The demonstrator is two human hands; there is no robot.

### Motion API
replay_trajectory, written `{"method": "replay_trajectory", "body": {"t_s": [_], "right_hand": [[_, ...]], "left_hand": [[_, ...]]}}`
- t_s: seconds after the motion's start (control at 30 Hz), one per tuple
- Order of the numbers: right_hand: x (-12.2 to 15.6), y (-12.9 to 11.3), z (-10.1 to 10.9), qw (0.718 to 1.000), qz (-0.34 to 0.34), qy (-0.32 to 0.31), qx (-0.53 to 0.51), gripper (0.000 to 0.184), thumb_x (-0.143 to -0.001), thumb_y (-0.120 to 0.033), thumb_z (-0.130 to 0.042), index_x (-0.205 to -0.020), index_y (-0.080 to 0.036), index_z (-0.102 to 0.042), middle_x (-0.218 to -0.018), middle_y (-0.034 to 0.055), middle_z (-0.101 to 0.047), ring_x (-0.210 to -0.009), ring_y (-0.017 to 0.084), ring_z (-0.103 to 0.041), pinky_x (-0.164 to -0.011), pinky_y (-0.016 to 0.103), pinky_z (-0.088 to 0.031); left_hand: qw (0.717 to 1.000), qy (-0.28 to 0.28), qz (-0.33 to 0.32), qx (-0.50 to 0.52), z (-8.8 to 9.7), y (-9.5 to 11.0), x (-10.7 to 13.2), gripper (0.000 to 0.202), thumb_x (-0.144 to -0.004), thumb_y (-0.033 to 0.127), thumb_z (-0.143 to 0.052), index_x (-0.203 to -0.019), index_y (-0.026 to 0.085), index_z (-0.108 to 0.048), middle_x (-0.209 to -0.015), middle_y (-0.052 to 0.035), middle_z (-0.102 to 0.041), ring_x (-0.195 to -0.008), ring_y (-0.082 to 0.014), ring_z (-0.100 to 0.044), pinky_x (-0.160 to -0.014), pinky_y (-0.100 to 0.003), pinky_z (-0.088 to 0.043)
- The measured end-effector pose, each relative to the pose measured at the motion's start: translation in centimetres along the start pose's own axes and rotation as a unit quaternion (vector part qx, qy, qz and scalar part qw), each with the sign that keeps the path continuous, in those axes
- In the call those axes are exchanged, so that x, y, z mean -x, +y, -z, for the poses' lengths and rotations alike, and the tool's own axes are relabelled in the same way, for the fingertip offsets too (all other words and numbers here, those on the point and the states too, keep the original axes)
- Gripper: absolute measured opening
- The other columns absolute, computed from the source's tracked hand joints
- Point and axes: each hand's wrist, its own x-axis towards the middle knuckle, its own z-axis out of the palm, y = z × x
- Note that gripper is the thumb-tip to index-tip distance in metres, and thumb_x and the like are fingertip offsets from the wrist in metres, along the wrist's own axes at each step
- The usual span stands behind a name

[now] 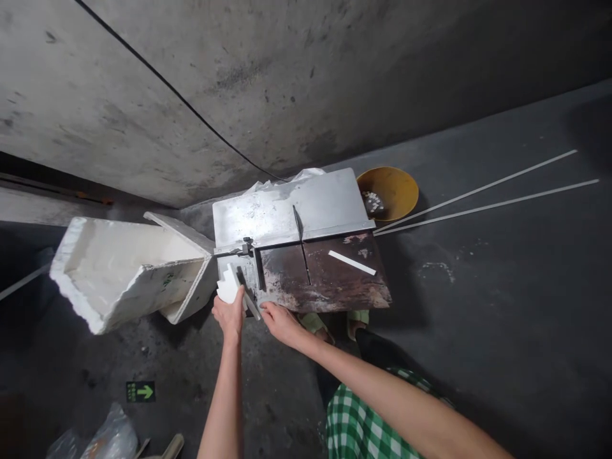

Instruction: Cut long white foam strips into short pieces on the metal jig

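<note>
My left hand point(230, 312) is closed around a bundle of short white strips point(229, 285) at the left front corner of a small saw table point(329, 268). Their upper ends stick out unevenly above my fingers. Just to the right, my right hand point(283, 324) has its fingers curled at the table's front edge, beside the lower end of a light grey strip point(252, 306). Whether anything is pinched in those fingertips is too small to tell. One loose white strip point(352, 262) lies slanted on the dark brown right part of the table.
A thin dark blade point(298, 223) stands up through the metal plate point(329, 197). A broken white foam box point(167, 287) adjoins the table's left side. Behind on the right is a yellow bucket point(404, 191) holding small white pieces. Two long thin strips point(497, 204) extend right.
</note>
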Motion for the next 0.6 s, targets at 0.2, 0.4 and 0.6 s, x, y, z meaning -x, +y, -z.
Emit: {"method": "replay_trajectory", "body": {"t_s": [0.2, 0.4, 0.6], "right_hand": [[-1.8, -1.6, -2.8, 0.984, -0.016, 0.022, 0.177, 0.031, -0.096, -0.026, -0.048, -0.126, -0.016, -0.052, -0.117, 0.0138, -0.065, -0.102, 0.028, -0.066, -0.084, 0.037, -0.051], [-3.5, -2.8, -4.0, 0.973, -0.093, 0.023, 0.209, 0.030, -0.096, -0.027, -0.046, -0.122, -0.013, -0.048, -0.100, 0.0153, -0.071, -0.091, 0.029, -0.070, -0.078, 0.037, -0.050], [-3.3, -2.5, -3.1, 0.971, -0.140, 0.057, 0.186, 0.026, -0.098, -0.031, -0.043, -0.119, -0.015, -0.045, -0.091, 0.0120, -0.072, -0.087, 0.028, -0.071, -0.074, 0.035, -0.049]], "left_hand": [[1.000, -0.005, 0.017, 0.010, 0.2, 0.0, -0.8, 0.084, -0.068, 0.074, -0.060, -0.122, 0.010, -0.053, -0.120, -0.0275, -0.058, -0.124, -0.0401, -0.051, -0.097, -0.050, -0.044], [0.999, -0.024, 0.016, 0.017, 1.1, -1.5, -0.6, 0.082, -0.069, 0.073, -0.061, -0.123, 0.014, -0.050, -0.120, -0.0241, -0.058, -0.122, -0.0395, -0.051, -0.096, -0.050, -0.045], [0.999, 0.004, -0.031, -0.035, -0.5, 0.2, 0.2, 0.088, -0.071, 0.072, -0.061, -0.132, 0.013, -0.041, -0.128, -0.0277, -0.049, -0.123, -0.0448, -0.047, -0.093, -0.060, -0.043]]}}
